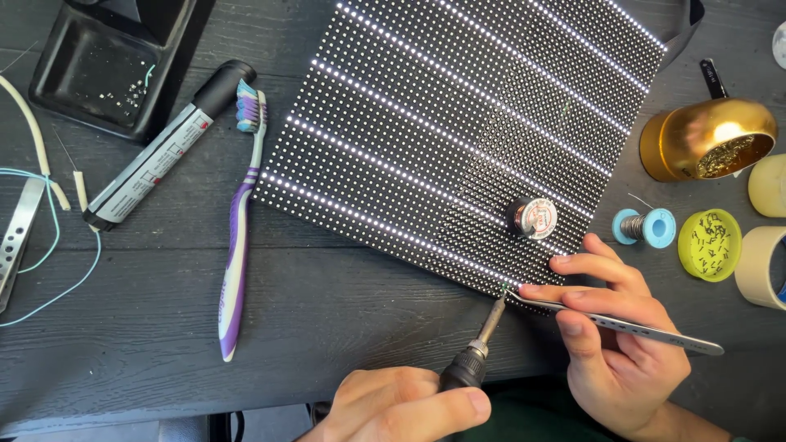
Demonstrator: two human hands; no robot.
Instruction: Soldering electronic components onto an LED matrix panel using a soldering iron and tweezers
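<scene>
A large black LED matrix panel (458, 123) with lit white rows lies tilted on the dark wooden table. My left hand (401, 405) grips a soldering iron (479, 348) whose tip touches the panel's near edge. My right hand (614, 336) holds metal tweezers (630, 327), and their points meet the iron's tip at that same edge spot. A small round solder-wick spool (532, 217) rests on the panel just above my right fingers.
A purple-white toothbrush (237, 237) and a grey-black tube (164, 151) lie left of the panel. A black tray (102, 65) sits top left, with thin wires (57, 237) beside it. At right stand a gold tip-cleaner pot (704, 139), blue solder spool (647, 227), yellow parts cap (709, 244) and tape roll (765, 266).
</scene>
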